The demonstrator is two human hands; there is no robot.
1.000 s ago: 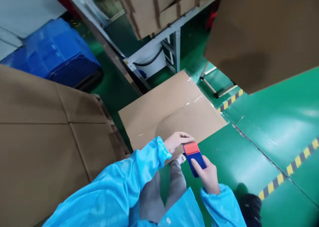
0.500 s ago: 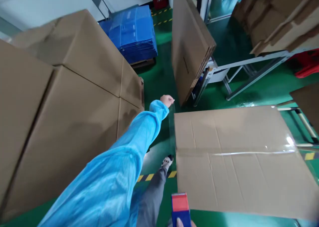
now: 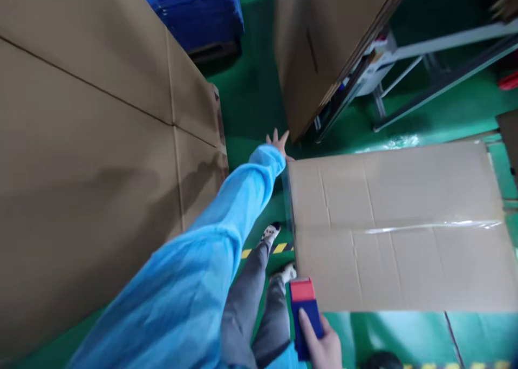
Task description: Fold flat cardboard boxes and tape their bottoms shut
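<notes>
My left hand is stretched out with its fingers spread, at the far left corner of a taped cardboard box lying on the green floor. A strip of clear tape runs across the box top. My right hand is closed around a blue tape dispenser with a red top, held at the box's near left corner. Both arms wear light blue sleeves. My legs and shoes show below, between the two hands.
A tall stack of flat cardboard fills the left. More flat cartons lean against a metal rack at the back. Blue folded crates lie at the top. Yellow-black floor marking runs under the box.
The view has tilted down and closer. My left hand has opened its fingers at the box corner. The dispenser and my right hand have come further into view.
</notes>
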